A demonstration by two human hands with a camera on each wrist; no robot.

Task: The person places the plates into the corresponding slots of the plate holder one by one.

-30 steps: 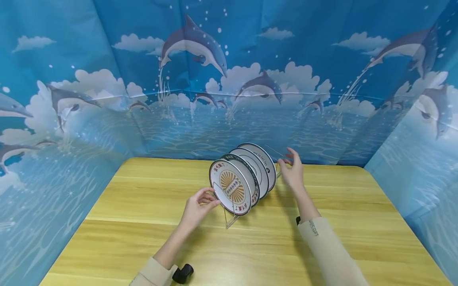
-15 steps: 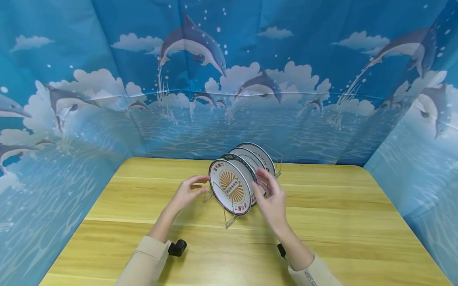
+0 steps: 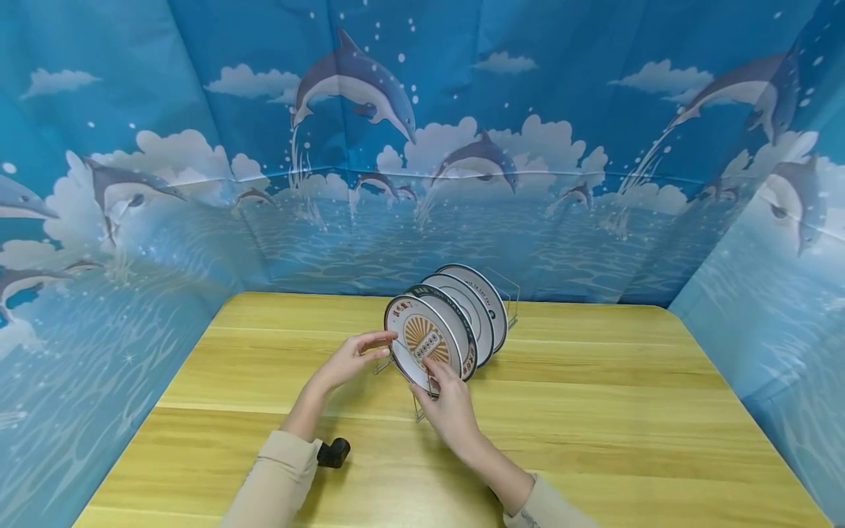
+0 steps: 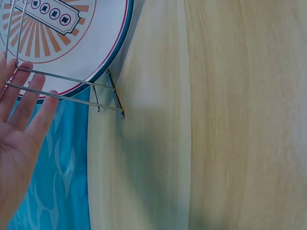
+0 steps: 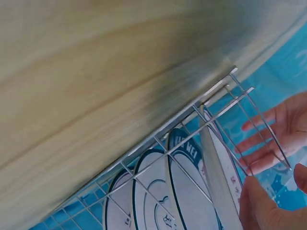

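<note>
Several white dinner plates stand on edge in a thin metal wire dish rack (image 3: pixel 419 412). The front plate (image 3: pixel 411 323) has an orange sunburst and red lettering. At its left edge is my left hand (image 3: pixel 343 365), its fingers against the rack's wire end; in the left wrist view the fingers (image 4: pixel 44 115) reach out behind the wires. My right hand (image 3: pixel 454 414) is in front of the same plate at its lower edge, thumb and fingers apart around the rack's upright wire. The right wrist view shows the rack (image 5: pixel 165 151) from the side, plates between its wires.
The rack stands on a yellow wood-grain table (image 3: pixel 594 411), close to its back edge. A blue dolphin-print curtain (image 3: pixel 264 227) surrounds the table at the back and sides. A black wrist camera (image 3: pixel 334 453) sits under the left sleeve.
My right hand has come from the rack's far right end, past the plates, to the front plate. My left hand drew back slightly from the rack, then came in again. The plates stay put.
</note>
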